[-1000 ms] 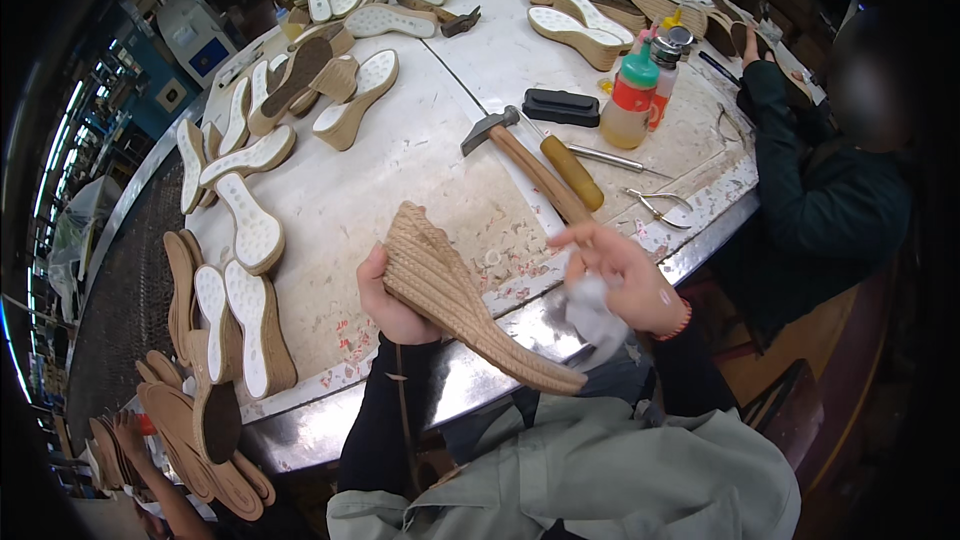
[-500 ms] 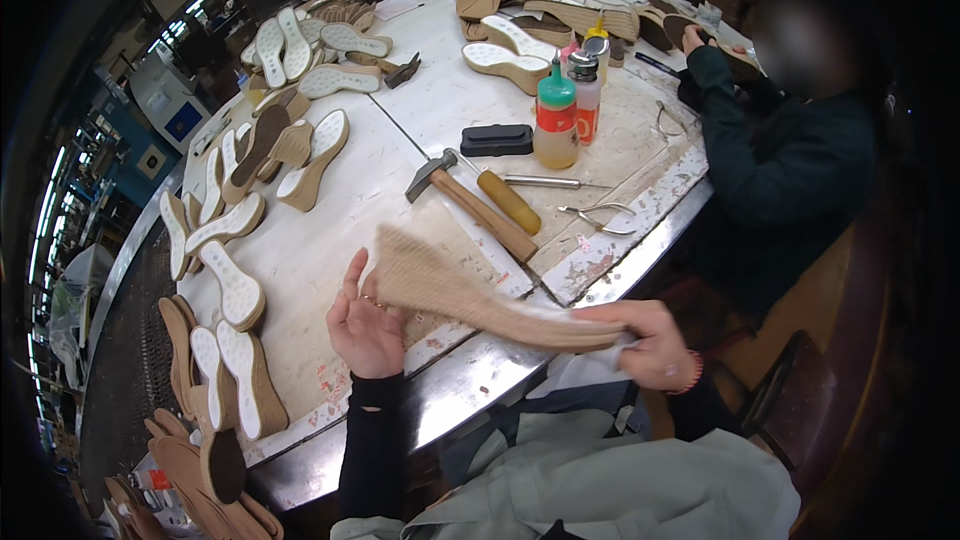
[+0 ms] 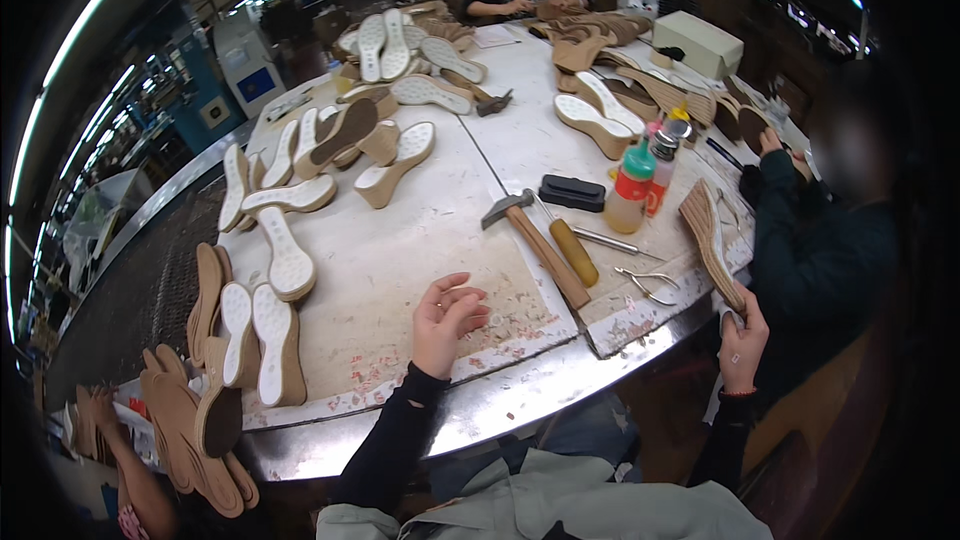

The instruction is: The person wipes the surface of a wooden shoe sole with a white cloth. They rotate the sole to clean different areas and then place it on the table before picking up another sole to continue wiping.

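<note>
One wedge sole (image 3: 708, 232), tan, ribbed; curved, tilted

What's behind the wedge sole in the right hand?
Past the wedge sole in the right hand, part of a metal tool shows by its right edge, on the table. Whatever lies directly behind the sole is covered and cannot be seen.

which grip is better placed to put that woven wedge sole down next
Probably the right grip: it holds the woven wedge sole by its thin end. The left grip looks empty and is well apart from it.
</note>
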Available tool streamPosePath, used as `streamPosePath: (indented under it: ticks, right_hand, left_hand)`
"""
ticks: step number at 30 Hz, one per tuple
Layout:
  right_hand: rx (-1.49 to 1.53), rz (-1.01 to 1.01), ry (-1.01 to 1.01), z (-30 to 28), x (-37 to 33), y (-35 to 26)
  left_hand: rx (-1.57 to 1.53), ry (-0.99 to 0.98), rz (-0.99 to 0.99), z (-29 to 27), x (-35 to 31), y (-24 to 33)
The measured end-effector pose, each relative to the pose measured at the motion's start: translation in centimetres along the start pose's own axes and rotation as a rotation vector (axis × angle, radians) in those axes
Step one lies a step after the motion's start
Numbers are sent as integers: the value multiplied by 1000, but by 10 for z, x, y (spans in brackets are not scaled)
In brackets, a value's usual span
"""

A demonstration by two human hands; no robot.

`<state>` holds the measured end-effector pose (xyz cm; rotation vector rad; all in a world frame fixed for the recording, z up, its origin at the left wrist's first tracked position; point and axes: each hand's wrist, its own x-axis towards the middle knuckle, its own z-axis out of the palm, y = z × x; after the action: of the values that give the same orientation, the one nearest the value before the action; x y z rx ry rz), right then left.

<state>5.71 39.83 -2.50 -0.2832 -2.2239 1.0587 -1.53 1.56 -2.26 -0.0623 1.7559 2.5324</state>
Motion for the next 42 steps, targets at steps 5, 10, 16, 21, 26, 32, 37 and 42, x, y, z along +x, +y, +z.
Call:
streamPosePath:
  ticks: [5, 10, 16, 21, 26, 32, 37, 42]
  right_hand:
    - [-85, 41, -123, 18, 10, -4]
    - [76, 102, -184, 12, -6, -34]
    - [431, 143, -246, 9, -17, -36]
    - [595, 318, -483, 15, -6, -66]
    - [602, 175, -213, 53, 56, -79]
    - [621, 282, 79, 90, 166, -58]
    - [381, 249, 169, 137, 217, -13]
    - [159, 139, 186, 150, 230, -13]
  left_hand:
    - [295, -40, 77, -2, 9, 7]
    - [981, 199, 548, -28, 57, 31]
    - [1487, 707, 763, -65, 155, 56]
    - [1298, 472, 542, -117, 193, 60]
    - [1267, 496, 596, -87, 153, 55]
    - [964, 514, 526, -73, 79, 53]
    - [600, 444, 447, -93, 27, 25]
    - [746, 255, 205, -63, -53, 27]
